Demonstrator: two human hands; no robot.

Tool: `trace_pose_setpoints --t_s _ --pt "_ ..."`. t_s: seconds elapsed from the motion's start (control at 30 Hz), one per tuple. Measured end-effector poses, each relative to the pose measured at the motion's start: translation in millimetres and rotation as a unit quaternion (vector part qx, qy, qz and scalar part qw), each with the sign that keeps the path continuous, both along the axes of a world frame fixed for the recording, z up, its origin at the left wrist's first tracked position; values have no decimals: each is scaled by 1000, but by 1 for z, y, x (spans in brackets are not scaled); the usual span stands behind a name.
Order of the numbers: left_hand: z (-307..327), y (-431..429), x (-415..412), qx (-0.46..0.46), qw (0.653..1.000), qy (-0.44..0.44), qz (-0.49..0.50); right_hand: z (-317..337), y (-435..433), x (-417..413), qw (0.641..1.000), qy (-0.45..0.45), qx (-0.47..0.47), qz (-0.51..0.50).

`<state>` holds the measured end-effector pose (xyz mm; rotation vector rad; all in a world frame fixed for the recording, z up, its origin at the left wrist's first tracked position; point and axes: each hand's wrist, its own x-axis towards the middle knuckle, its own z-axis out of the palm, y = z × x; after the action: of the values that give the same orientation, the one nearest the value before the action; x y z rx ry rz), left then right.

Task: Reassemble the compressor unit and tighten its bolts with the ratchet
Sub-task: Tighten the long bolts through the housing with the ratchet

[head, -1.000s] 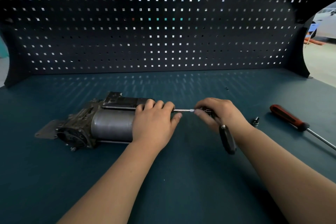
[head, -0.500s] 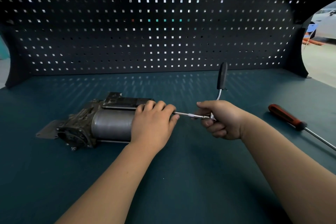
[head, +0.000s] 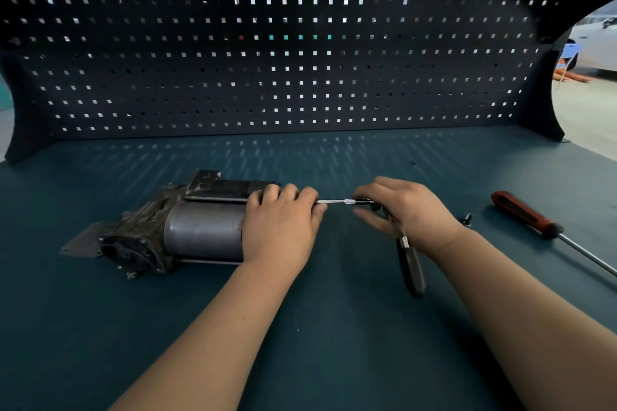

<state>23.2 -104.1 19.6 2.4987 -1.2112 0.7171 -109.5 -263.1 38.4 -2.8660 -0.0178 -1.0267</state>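
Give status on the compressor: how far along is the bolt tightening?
Done: the compressor looks back in one piece on the bench. In hand: the left hand grips its end, the right hand holds the ratchet, whose extension bar runs in under the left fingers. Left: the lower bolt can't be judged for tightness; a small loose metal part lies by the right wrist.

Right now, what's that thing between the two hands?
In the head view, the thin silver extension bar of the ratchet runs from the left hand on the compressor to the right hand.
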Motion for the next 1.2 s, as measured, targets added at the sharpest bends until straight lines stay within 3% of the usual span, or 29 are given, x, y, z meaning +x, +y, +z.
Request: trace_pose_setpoints --t_s 0.13,0.37,0.43,0.53,0.6,0.77,0.97,1.03,1.07,1.2 --pt "5 9 2 -78 992 88 -51 0 -1 6 1000 -21 19 5" --pt "14 33 30 -19 990 134 -29 4 1 14 948 58 312 -29" --pt "12 30 24 -8 993 119 -25 10 1 20 909 86 403 -61" --pt "12 28 23 -45 986 161 -23 23 1 25 771 167 609 -84" --pt "13 30 24 -65 981 179 -24 29 -3 28 706 223 665 -93" --pt "13 23 19 -39 989 141 1 34 -8 38 684 257 673 -115" --pt "5 1 1 52 997 -8 -51 17 -12 29 624 313 712 -72" --pt "5 -1 2 63 997 -9 -37 13 -11 27 630 297 715 -60" --pt "5 -2 2 66 997 -8 -32 12 -11 26 651 281 703 -55" --pt "6 -4 2 76 997 -2 -20 8 -9 20 780 242 578 3"
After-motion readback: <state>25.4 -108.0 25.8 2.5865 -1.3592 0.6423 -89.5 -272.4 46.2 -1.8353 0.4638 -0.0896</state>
